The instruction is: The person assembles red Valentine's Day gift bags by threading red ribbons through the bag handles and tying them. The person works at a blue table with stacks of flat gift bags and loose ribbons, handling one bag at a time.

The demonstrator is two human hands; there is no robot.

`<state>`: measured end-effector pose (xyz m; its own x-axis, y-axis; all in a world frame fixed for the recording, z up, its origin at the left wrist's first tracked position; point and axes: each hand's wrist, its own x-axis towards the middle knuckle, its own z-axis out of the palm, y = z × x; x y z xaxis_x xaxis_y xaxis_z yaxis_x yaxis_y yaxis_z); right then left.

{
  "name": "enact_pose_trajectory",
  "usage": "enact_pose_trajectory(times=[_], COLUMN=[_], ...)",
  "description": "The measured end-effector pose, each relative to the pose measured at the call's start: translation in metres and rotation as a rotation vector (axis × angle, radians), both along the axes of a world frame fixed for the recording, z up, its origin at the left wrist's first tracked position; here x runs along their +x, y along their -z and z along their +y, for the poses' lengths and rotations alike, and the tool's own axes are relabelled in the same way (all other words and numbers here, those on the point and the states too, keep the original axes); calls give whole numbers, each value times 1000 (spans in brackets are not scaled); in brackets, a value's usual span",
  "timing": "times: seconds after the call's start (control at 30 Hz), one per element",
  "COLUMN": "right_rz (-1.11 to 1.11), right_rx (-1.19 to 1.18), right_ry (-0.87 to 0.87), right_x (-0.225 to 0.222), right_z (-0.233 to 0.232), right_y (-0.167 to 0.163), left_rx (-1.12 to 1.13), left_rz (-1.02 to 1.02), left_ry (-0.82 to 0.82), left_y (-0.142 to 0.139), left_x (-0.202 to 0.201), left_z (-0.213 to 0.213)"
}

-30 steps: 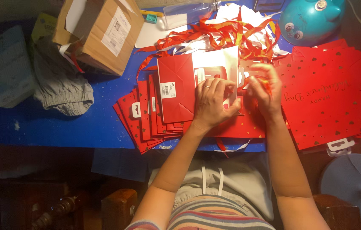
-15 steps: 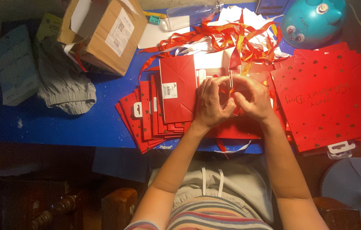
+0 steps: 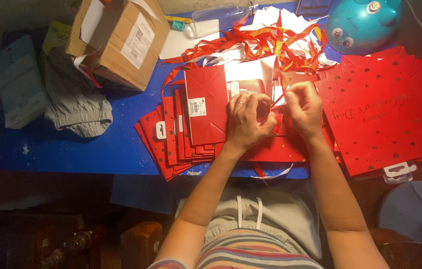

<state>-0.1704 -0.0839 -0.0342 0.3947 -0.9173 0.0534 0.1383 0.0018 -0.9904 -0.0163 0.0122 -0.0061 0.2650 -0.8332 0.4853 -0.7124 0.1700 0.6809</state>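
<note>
Left hand [image 3: 248, 119] and right hand [image 3: 304, 108] both pinching a thin red ribbon [image 3: 277, 98] over a folded red gift bag [image 3: 206, 104], frame centre.

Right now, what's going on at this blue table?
A seated person works with both hands on a flat red gift bag in the middle of the blue table. The left hand and right hand pinch a thin red ribbon between them. Folded red bags are stacked at left, larger ones at right, loose ribbons behind.
</note>
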Motion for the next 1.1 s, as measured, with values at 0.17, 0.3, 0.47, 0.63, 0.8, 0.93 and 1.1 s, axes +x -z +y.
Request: enact_pose_trajectory(times=[0.17, 0.3, 0.47, 0.63, 0.8, 0.93, 1.1], right_rz=[221, 390, 423, 398, 349, 371, 395], right_rx=[-562, -881, -836, -764, -736, -764, -738], right_ry=[118, 11, -113, -146, -162, -162, -157], right_x=[0, 1, -2, -6, -7, -8, -6], right_z=[3, 3, -3, -4, -5, -5, -7], right_y=[-10, -17, -11, 0, 1, 0, 2], left_rx=[-12, -81, -45, 17, 38, 88, 9], left_rz=[24, -9, -130, -189, -245, -229, -141], left_ry=[6, -34, -82, -111, -158, -126, -70], left_y=[-1, -1, 1, 0, -2, 1, 6], left_x=[-1, -2, -5, -4, -4, -4, -3], left_z=[-1, 0, -1, -1, 0, 0, -2])
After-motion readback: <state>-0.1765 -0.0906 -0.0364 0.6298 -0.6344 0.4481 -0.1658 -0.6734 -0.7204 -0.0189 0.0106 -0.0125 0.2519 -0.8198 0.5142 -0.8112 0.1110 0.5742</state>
